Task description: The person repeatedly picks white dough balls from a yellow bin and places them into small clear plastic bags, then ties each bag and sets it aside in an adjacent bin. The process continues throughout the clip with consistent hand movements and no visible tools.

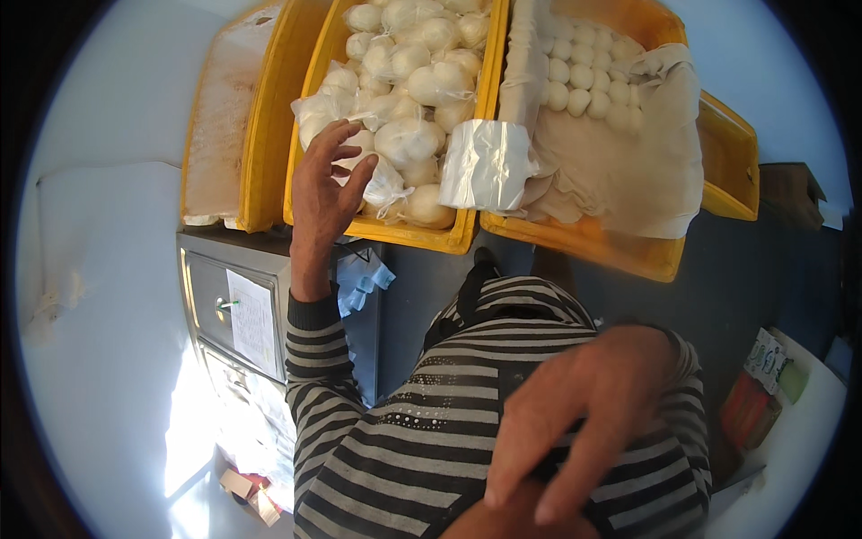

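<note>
My left hand [330, 182] reaches over the near left part of a yellow plastic crate [397, 241], its thumb and fingers apart. Beneath it lie clear plastic bags of round white buns or dough balls [407, 141]; whether the fingertips touch a bag cannot be told. Close to the camera is my right hand [586, 397], raised before my chest with fingers spread and no object in them. Its fingertips are near bare skin at the bottom edge. A pack or roll of thin clear plastic bags [486, 165] rests across the rims of two crates.
Right of the bagged crate, another yellow crate [579, 244] holds rows of white dough balls [589, 74] on beige cloth [592, 155]. A further crate [259, 121] stands at left above a metal cabinet [202, 276] bearing a written sheet [252, 323]. Boxes [744, 404] lie at right.
</note>
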Motion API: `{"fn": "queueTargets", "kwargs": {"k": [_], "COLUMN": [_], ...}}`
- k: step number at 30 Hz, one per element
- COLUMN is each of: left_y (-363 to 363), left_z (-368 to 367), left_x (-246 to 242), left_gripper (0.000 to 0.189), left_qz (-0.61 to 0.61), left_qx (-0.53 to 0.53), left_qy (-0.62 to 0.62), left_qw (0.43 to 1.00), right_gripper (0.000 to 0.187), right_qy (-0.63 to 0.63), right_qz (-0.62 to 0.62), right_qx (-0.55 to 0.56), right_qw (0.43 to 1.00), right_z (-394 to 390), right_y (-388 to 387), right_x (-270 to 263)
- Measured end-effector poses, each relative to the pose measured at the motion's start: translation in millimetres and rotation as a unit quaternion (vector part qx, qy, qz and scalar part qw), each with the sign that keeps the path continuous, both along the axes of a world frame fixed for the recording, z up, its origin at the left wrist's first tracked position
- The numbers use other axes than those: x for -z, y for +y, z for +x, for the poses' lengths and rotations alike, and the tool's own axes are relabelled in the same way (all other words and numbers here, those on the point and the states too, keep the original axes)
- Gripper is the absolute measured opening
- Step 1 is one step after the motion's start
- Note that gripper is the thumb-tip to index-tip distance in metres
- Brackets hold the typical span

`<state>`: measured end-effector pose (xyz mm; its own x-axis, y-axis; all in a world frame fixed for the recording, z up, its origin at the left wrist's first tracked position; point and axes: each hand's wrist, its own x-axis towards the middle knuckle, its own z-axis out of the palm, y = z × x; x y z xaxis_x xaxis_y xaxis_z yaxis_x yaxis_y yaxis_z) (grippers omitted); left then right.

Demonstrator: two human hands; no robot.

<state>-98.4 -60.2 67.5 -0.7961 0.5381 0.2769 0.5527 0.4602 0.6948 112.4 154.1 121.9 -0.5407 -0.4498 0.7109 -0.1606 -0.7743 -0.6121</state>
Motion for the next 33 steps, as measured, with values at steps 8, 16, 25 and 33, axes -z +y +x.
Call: {"fn": "queueTargets", "kwargs": {"k": [8,16,25,33], "left_y": [-5.7,-19.7,46.6,90.4], "left_z": [57.1,71.8,45.5,22.9], "left_x": [46.4,82.2,124.7,136.2], "left_gripper": [0.034,0.030,0.040,0.017], "left_qz": [0.042,0.058,0.103,0.168], "left_qx": [0.013,-0.036,-0.006,-0.085], "left_qy": [-0.198,-0.288,-0.484,-0.499], "left_qw": [0.979,0.955,0.869,0.846], "right_gripper": [0.021,0.016,0.013,0.033], "right_qy": [-0.040,-0.056,-0.323,-0.141], "right_qz": [0.520,0.505,0.301,0.394], "right_qx": [0.618,0.636,0.561,0.667], "right_qw": [0.588,0.581,0.700,0.617], "right_z": [-100.9,-113.6,-97.2,-82.0], "right_y": [-9.7,2.7,31.8,24.3], "right_x": [234.5,280.6,261.9,211.7]}}
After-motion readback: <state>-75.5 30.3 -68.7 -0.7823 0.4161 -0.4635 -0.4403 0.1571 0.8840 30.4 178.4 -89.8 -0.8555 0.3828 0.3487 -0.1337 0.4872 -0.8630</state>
